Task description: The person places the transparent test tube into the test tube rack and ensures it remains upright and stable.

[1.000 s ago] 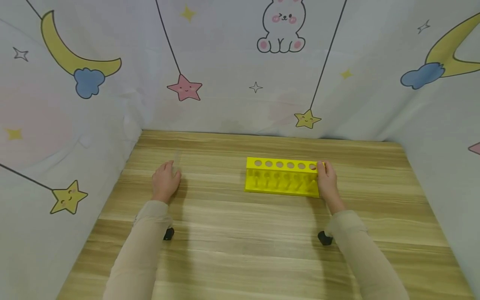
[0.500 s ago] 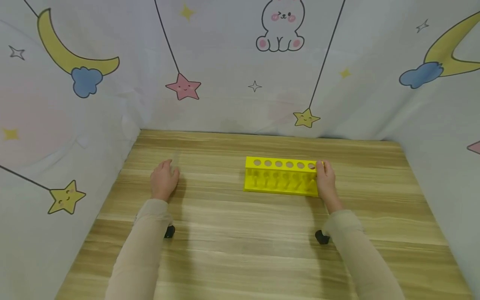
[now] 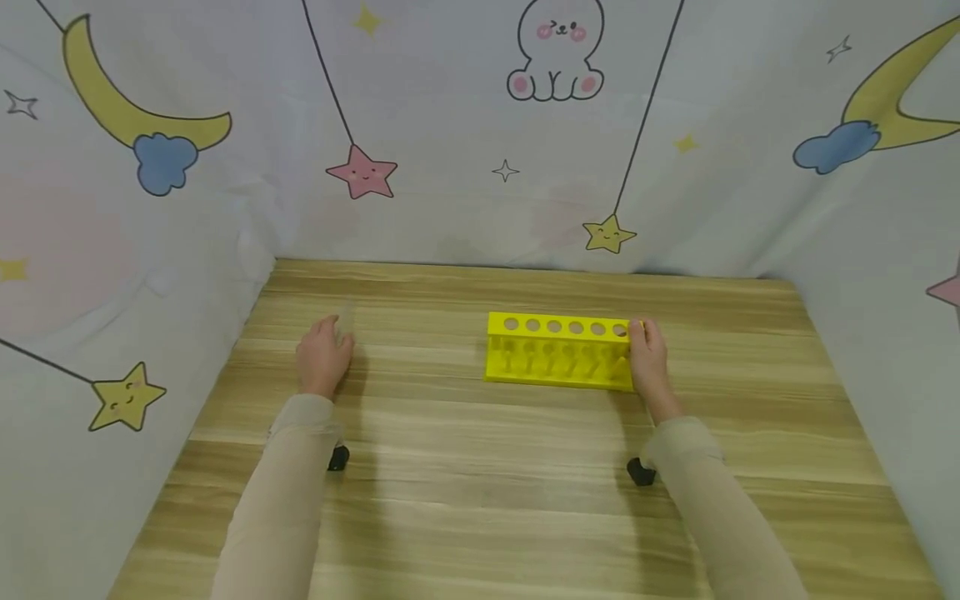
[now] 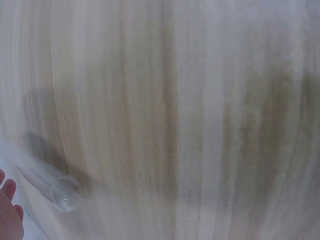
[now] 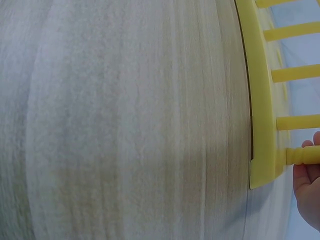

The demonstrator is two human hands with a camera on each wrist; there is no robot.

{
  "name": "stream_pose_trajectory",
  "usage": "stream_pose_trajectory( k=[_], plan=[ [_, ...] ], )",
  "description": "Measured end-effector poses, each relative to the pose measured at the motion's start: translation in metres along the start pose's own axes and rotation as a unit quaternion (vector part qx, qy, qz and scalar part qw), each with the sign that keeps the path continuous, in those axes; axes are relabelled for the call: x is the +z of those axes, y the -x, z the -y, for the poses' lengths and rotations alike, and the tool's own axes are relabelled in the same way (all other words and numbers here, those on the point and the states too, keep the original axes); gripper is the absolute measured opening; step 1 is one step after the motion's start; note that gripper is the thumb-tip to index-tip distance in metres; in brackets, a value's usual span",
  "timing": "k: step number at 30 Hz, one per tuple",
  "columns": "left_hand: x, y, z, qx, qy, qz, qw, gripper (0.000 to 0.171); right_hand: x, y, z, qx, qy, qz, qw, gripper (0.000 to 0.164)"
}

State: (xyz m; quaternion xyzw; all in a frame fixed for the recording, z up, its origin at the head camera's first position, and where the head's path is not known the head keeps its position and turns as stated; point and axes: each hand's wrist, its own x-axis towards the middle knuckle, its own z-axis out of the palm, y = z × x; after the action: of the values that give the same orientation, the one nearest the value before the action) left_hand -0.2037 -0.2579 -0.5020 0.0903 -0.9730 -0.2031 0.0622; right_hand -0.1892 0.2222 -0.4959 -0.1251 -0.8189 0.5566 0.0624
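In the head view my left hand [image 3: 324, 357] holds a clear test tube [image 3: 345, 315] between thumb and fingers at the left of the table, its faint upper end rising past the fingertips. The left wrist view shows the tube [image 4: 52, 187] tilted, its rounded end away from the fingers and close over the wood. My right hand [image 3: 649, 362] grips the right end of a yellow test tube rack [image 3: 558, 385]. In the right wrist view, fingertips [image 5: 302, 175] wrap the rack's end post [image 5: 300, 156]. A row of several round holes runs along its top.
The wood-grain table [image 3: 480, 500] is backed and flanked by a white cloth [image 3: 435, 225] printed with stars, moons and a bunny. Black wrist camera mounts [image 3: 641, 472] sit under both sleeves. The rack's long base [image 5: 260, 100] lies along the wood.
The whole head view has drifted slightly left. Both hands keep nearly the same places relative to the table, and the rack stays put under the right hand.
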Motion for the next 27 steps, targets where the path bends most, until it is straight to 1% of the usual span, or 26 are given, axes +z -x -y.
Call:
stream_pose_trajectory(
  k=[4,7,8,11,14,15,18,23,27],
  plan=[
    [-0.0011,-0.0011,-0.0012,-0.004,0.002,0.002,1.0000,0.044,0.0002,0.0001,0.0004,-0.004,0.002,0.000,1.000,0.043],
    [-0.0022,-0.0012,-0.0030,-0.005,0.000,0.010,0.9999,0.044,-0.0004,0.0002,-0.0002,-0.021,-0.002,0.003,1.000,0.045],
    [-0.0023,-0.0013,-0.0035,-0.005,-0.002,0.012,0.9999,0.045,-0.0007,0.0006,0.0000,-0.030,-0.012,0.002,0.999,0.043],
    [-0.0026,-0.0017,-0.0043,-0.006,-0.007,0.016,0.9998,0.045,-0.0013,0.0008,-0.0007,-0.043,-0.017,0.003,0.999,0.043],
    [-0.0025,-0.0021,-0.0044,-0.008,-0.010,0.019,0.9997,0.045,-0.0010,0.0004,-0.0008,-0.032,-0.014,0.002,0.999,0.043],
    [-0.0023,-0.0022,-0.0042,-0.009,-0.011,0.019,0.9997,0.045,-0.0006,-0.0005,-0.0016,-0.024,-0.004,0.002,1.000,0.044],
    [-0.0023,-0.0023,-0.0041,-0.010,-0.011,0.019,0.9997,0.045,0.0004,-0.0031,-0.0041,-0.006,-0.002,0.001,1.000,0.041],
    [-0.0026,-0.0031,-0.0031,-0.011,-0.010,0.021,0.9997,0.045,0.0010,-0.0048,-0.0063,-0.003,-0.008,-0.003,1.000,0.037],
    [-0.0025,-0.0053,-0.0019,-0.018,-0.010,0.034,0.9992,0.046,0.0009,-0.0043,-0.0054,-0.004,-0.006,-0.010,1.000,0.036]
  ],
)
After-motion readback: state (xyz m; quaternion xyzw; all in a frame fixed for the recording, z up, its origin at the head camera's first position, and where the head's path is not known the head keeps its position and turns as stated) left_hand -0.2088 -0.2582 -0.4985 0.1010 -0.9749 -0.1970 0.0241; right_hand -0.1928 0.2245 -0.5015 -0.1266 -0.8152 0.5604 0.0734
